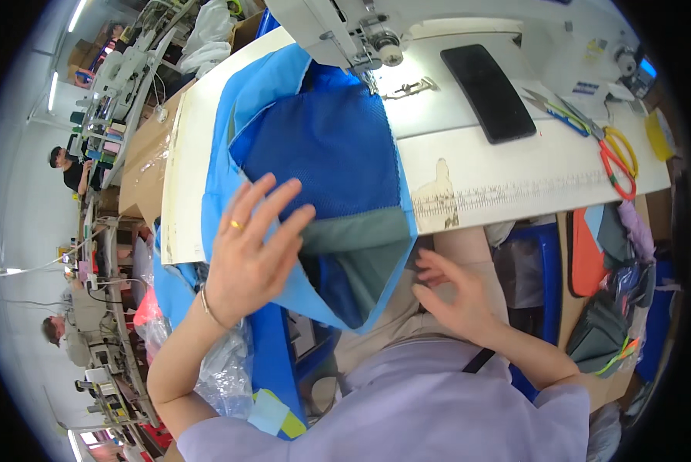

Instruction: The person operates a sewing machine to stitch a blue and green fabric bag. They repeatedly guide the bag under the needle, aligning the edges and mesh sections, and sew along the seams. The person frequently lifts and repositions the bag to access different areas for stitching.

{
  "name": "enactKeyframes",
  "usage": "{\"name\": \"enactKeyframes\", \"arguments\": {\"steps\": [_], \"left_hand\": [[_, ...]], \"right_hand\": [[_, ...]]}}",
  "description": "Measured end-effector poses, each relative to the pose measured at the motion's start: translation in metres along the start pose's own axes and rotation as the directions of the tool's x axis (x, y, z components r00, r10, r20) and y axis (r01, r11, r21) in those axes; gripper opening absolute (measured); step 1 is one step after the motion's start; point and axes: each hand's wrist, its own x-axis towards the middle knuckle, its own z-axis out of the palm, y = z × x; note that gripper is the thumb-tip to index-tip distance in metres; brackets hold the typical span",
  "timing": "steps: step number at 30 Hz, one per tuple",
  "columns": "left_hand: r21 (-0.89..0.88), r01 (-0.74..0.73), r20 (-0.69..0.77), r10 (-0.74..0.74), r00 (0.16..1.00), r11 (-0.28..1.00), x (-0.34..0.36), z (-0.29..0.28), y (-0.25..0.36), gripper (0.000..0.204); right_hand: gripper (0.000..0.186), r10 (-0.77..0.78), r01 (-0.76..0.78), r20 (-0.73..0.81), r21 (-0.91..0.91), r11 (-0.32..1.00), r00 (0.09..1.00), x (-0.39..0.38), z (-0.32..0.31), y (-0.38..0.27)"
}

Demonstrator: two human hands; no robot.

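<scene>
Landmark: white metal sewing machine (315, 31)
Cloth: light-blue fabric piece with dark-blue mesh and grey-green band (322, 154), under the machine's head, near end hanging off the white tabletop (499, 173)
Left hand (255, 250): fingers spread over the cloth, nearward of the machine; contact unclear
Right hand (449, 296): loosely curled, thumb and fingers apart, nearward of the machine, beside the cloth
Risk: overhanging weight could pull the cloth askew beneath the machine, since neither hand visibly grips it

A short-sleeved lavender top (438, 408), gold ring (237, 225) and slim bracelet (206, 303) are worn.
</scene>
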Motion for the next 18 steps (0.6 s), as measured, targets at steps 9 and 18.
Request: {"name": "enactKeyframes", "arguments": {"steps": [9, 18], "left_hand": [[-0.252, 0.065, -0.012, -0.07, 0.997, 0.966, 0.033, 0.02, -0.018, 0.041], [-0.088, 0.06, 0.195, -0.042, 0.98, 0.994, 0.024, 0.094, -0.053, 0.054]], "right_hand": [[0.052, 0.214, -0.477, 0.447, 0.639, 0.604, 0.869, 0.027, 0.129, -0.026], [0.039, 0.308, -0.812, 0.763, 0.457, 0.365, 0.568, 0.007, 0.089, 0.017]]}}
